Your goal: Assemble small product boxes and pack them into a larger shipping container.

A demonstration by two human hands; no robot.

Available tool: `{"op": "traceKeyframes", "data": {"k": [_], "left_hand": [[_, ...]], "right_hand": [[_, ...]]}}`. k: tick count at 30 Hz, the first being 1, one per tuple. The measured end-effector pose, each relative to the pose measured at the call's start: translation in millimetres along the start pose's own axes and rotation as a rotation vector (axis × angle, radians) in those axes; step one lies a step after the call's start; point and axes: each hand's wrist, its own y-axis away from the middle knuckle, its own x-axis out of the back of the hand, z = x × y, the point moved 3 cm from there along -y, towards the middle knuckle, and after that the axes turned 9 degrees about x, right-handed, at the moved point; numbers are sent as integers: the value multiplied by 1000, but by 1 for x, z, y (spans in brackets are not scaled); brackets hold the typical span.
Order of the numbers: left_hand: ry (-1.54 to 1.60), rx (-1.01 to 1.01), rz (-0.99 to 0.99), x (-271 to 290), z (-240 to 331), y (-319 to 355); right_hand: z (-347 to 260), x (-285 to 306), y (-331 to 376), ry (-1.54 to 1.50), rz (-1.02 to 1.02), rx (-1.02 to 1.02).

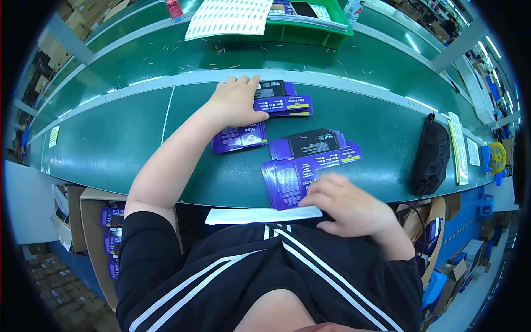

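Observation:
My left hand (235,102) lies flat, fingers together, on a flattened purple carton (239,137) on the green work surface (110,144), touching a small stack of the same purple-and-black cartons (283,99) just to its right. My right hand (345,207) rests near the front edge with curled fingers on the corner of a larger flat purple carton (301,171). Behind that one lies another flat carton with a black panel (311,144). A white sheet (263,214) sticks out from the table edge under my right hand.
A black pouch (432,155) lies at the right of the surface, with papers (458,146) beyond it. A green bin (312,25) and a white perforated sheet (229,16) sit on the far shelf. A cardboard box with purple cartons (110,232) stands below left.

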Motion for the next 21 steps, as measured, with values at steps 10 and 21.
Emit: {"op": "traceKeyframes", "data": {"k": [10, 21], "left_hand": [[889, -290, -312, 42, -34, 113], [1084, 57, -271, 52, -16, 185]], "right_hand": [[14, -61, 32, -46, 243, -147], [-22, -45, -11, 89, 573, -87]]}}
